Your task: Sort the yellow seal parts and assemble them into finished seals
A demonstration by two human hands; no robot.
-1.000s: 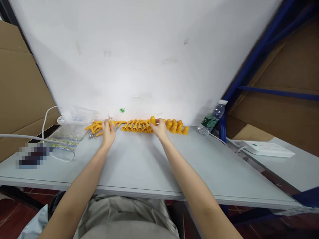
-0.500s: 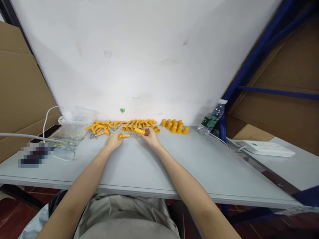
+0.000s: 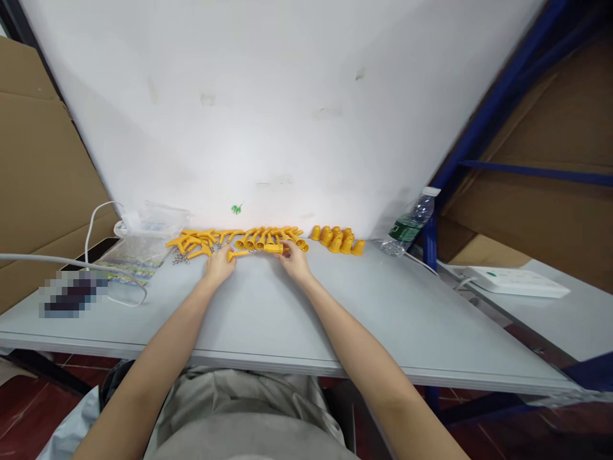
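Observation:
My left hand (image 3: pixel 220 265) is closed on a yellow plastic handle (image 3: pixel 238 254), whose thin metal spiral or chain end (image 3: pixel 255 250) points right. In my right hand (image 3: pixel 294 262), the fingers grip a yellow cup-shaped piece (image 3: pixel 272 248) lying on its side, its open end facing left toward the metal end. Whether the metal end touches the cup is too small to tell. Just behind the hands lies a row of yellow cups with handles attached (image 3: pixel 261 236). To the left of it is a pile of loose yellow handles (image 3: pixel 194 241) with metal ends.
Several yellow cups (image 3: pixel 336 243) stand upside down to the right. A clear bottle (image 3: pixel 409 223) leans near the blue frame. Plastic bags (image 3: pixel 131 255), a white cable (image 3: pixel 90 223) and a blurred dark object (image 3: pixel 71 297) lie left. A white wall panel (image 3: pixel 287 128) rises behind.
The cup-shaped piece in my right hand has turned more level and its open end faces the handle's metal end. Both hands have shifted only slightly; the view has moved a little.

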